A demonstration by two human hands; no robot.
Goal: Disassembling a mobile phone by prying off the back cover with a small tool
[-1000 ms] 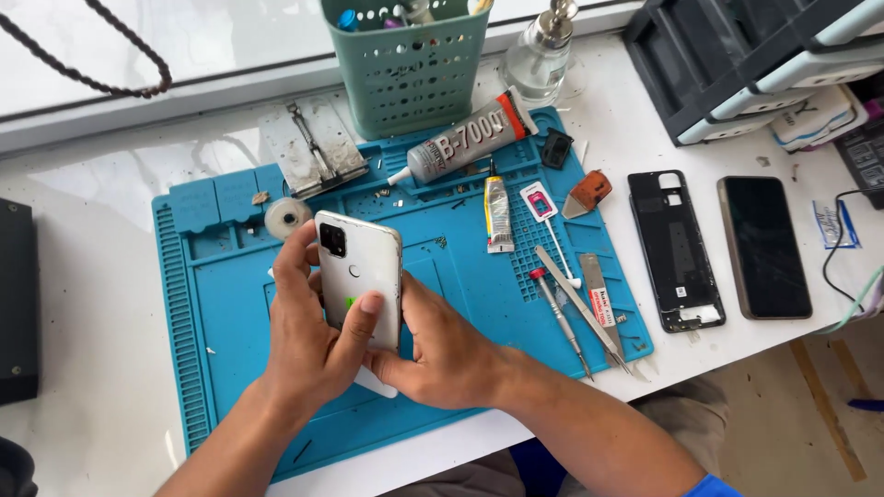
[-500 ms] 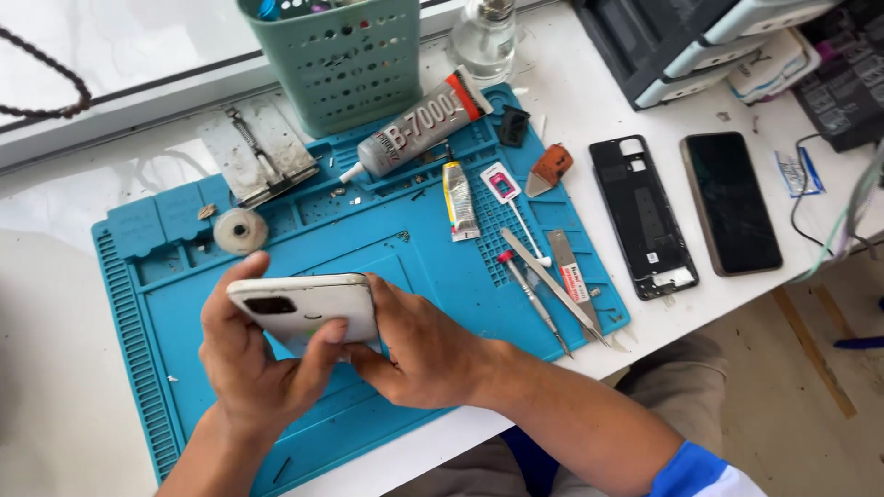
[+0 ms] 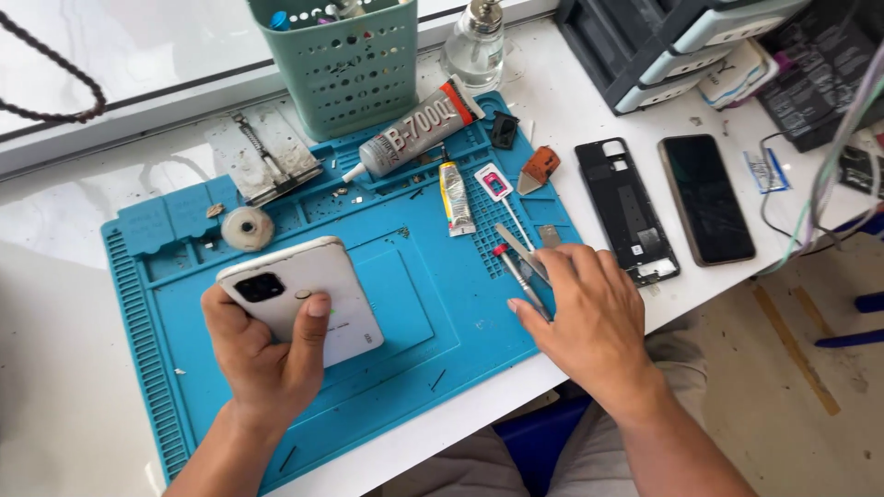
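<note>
Left hand (image 3: 267, 354) gripped a white smartphone (image 3: 302, 299) (camera side up) above the blue repair mat (image 3: 414, 304); right hand (image 3: 589, 317) lay with loosely spread fingers (image 3: 529, 317) on metal tools (image 3: 520, 267), grasp unclear.

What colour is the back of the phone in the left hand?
White, with a black camera block near one corner: the phone held by the left hand, clearest in the head view.

The white phone (image 3: 308, 299) has a smooth, glossy plastic back, the blue work mat (image 3: 433, 304) looks matt and rubbery, the tweezers (image 3: 520, 248) are bare metal, and the bottle (image 3: 474, 46) is clear glass.
</note>
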